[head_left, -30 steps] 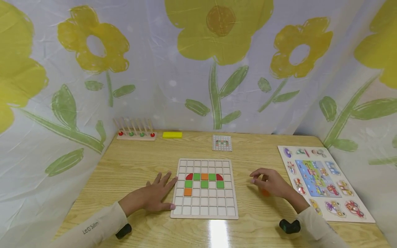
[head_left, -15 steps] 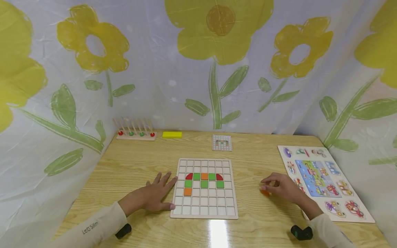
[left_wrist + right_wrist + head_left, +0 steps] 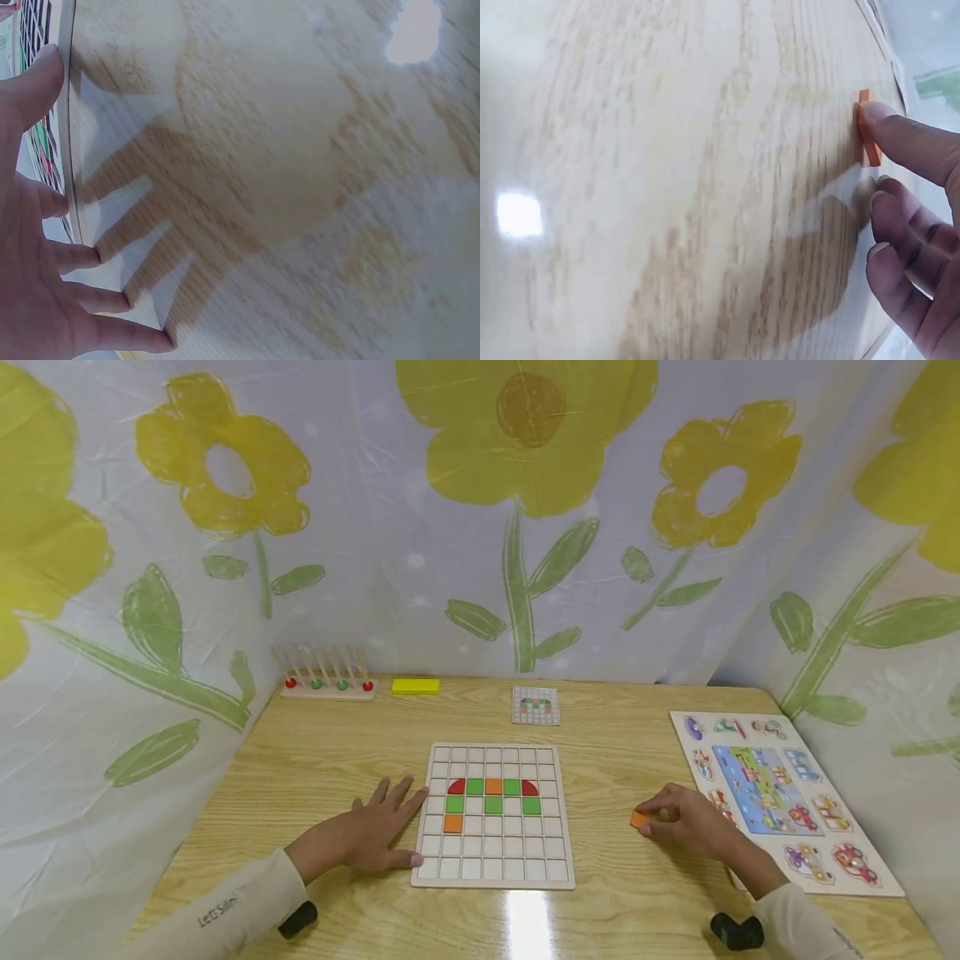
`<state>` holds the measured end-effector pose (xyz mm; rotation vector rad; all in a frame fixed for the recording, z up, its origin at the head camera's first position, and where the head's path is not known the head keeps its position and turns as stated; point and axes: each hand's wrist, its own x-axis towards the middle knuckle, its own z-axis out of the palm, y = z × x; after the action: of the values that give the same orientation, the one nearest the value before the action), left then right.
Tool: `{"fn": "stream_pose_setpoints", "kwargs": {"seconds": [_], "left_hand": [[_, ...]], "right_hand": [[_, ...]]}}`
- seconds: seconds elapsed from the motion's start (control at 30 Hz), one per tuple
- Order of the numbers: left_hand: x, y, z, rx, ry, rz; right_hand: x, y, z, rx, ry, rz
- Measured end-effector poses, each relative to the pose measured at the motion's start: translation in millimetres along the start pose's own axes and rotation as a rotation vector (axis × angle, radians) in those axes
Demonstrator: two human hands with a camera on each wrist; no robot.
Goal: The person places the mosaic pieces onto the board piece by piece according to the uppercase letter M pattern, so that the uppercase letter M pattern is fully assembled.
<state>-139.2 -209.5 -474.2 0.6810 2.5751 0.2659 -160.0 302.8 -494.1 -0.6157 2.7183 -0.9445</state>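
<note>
A wooden grid board lies flat at the table's middle, with red quarter-round tiles, green square tiles and orange square tiles in some cells. My left hand rests spread on the table, thumb and fingertips touching the board's left edge; the left wrist view shows the same hand with fingers apart. To the right of the board, my right hand pinches a small orange tile at the table surface. In the right wrist view the thumb covers part of this tile.
Behind the board lies a small pattern card. A picture puzzle board is at the right, partly behind the right forearm. Along the back left stand a peg rack with beads and a yellow block. A flower-printed curtain surrounds the table.
My right hand has moved rightward and a little toward me, away from the board, and its fingertips now hold the orange tile on the table. The left hand has stayed in place.
</note>
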Motion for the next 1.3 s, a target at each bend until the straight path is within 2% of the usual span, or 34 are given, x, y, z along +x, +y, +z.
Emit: {"fn": "stream_pose_setpoints", "kwargs": {"seconds": [0.2,0.5,0.8,1.03,1.3], "left_hand": [[-0.5,0.7,-0.8,-0.008,-0.006,0.007],[0.4,0.2,0.2,-0.006,-0.006,-0.003],[1.7,-0.1,1.6,0.009,0.004,0.011],[2.4,-1.1,1.9,0.006,-0.003,0.014],[2.4,-3.7,3.5,0.010,0.000,0.002]], "right_hand": [[1.1,-3,-1,0.000,-0.025,0.011],[5.1,-4,4,-0.005,-0.008,-0.003],[6.5,-8,6,0.088,-0.036,-0.031],[7.4,-10,7,0.133,-0.079,-0.007],[10.8,-15,8,0.120,-0.075,-0.018]]}}
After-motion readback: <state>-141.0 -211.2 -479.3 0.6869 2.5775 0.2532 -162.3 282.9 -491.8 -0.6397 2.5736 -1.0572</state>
